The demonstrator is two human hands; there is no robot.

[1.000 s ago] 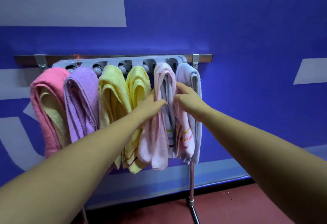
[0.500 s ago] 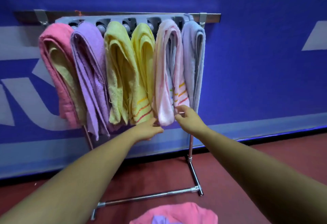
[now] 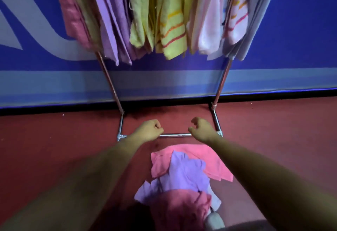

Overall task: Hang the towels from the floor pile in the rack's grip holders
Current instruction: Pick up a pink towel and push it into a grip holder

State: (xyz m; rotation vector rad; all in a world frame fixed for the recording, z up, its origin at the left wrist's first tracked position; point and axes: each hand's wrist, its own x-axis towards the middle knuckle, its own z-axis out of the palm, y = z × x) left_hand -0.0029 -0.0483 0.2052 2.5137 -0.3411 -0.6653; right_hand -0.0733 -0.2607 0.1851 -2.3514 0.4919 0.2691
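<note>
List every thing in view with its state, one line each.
Left hand, fingers curled, holding nothing.
Right hand, loosely curled, holding nothing.
Floor pile, crumpled on the floor, untouched.
Hung towels, hanging side by side, tops out of view.
Rack, standing on the floor before the wall.

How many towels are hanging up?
6, left to right on the rack: pink, purple, green, yellow striped, pale pink, grey. Their tops are cut off, so more may hide between them.
</note>
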